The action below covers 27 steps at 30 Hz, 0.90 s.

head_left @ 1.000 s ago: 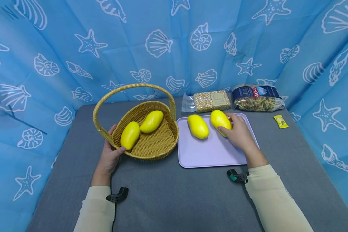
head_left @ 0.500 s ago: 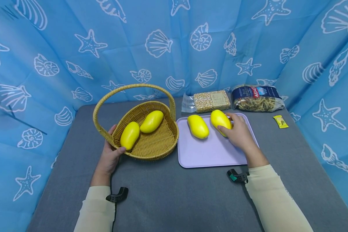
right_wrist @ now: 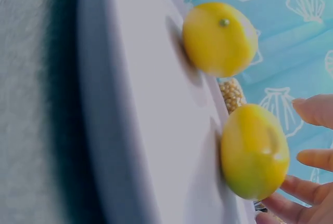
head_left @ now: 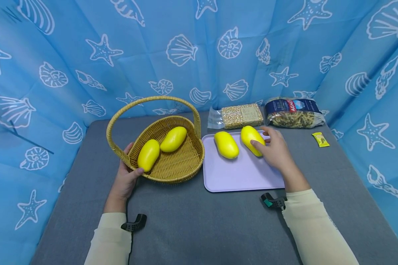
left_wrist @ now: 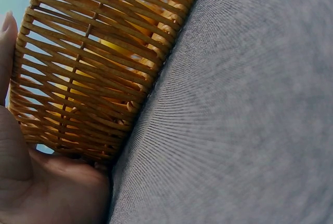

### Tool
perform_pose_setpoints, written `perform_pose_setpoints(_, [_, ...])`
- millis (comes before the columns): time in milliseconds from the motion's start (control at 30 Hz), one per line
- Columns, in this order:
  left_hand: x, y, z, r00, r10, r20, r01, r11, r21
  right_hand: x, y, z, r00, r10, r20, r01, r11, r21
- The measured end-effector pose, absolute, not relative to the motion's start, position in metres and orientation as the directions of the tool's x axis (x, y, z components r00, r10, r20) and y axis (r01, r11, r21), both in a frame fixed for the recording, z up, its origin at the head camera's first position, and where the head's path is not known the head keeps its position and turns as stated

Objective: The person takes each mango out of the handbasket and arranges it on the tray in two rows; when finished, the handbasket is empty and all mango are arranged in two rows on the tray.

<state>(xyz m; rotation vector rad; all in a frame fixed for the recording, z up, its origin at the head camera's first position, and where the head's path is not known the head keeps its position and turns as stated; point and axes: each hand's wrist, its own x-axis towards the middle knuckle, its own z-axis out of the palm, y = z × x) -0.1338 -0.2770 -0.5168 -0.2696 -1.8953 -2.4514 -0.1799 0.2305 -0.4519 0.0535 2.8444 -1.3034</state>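
My left hand (head_left: 125, 181) grips the near-left side of a wicker basket (head_left: 179, 167), its thumb over the rim. Two yellow mangoes (head_left: 149, 155) lie inside the basket. In the left wrist view, the woven wall (left_wrist: 88, 52) lets some yellow show through. A lilac tray (head_left: 240, 176) to the right bears two more mangoes side by side, the left one (head_left: 226, 145) apart from my hands. Around the right mango (head_left: 250, 138) my right hand (head_left: 276, 150) is spread, thumb and fingers extended. The right wrist view shows the thumb off that mango (right_wrist: 255, 151), with lower fingers right at its side.
Behind the tray lie a clear bag of corn kernels (head_left: 242, 115) and a blue-labelled pasta bag (head_left: 293, 112). A small yellow packet (head_left: 320, 139) sits at the right. The basket's tall handle (head_left: 157, 98) arches above it. A blue shell-print curtain (head_left: 199, 73) surrounds the grey table (head_left: 199, 228).
My right hand has loosened from the right mango and shifted slightly right, its fingers spreading wider. The mango stays at its spot on the tray. My left hand and the basket have not moved.
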Motion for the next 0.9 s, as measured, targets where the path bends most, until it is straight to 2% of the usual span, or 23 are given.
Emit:
perform_pose_setpoints(367, [-0.134, -0.277, -0.516, -0.985, 0.084, 0.149, 0.122, -0.267, 0.956, -0.169, 0.228, -0.432, -0.988, 0.017, 0.154, -0.125, 0.496, -0.859])
perform_pose_setpoints(700, [-0.134, -0.277, -0.516, -0.985, 0.083, 0.148, 0.121, -0.275, 0.954, -0.155, 0.216, -0.411, -0.981, 0.006, 0.196, -0.177, 0.406, -0.896])
perform_pose_setpoints(900, [-0.134, -0.277, -0.516, -0.986, 0.083, 0.147, 0.119, -0.28, 0.953, -0.147, 0.207, -0.402, -0.972, -0.05, 0.228, -0.231, 0.34, -0.912])
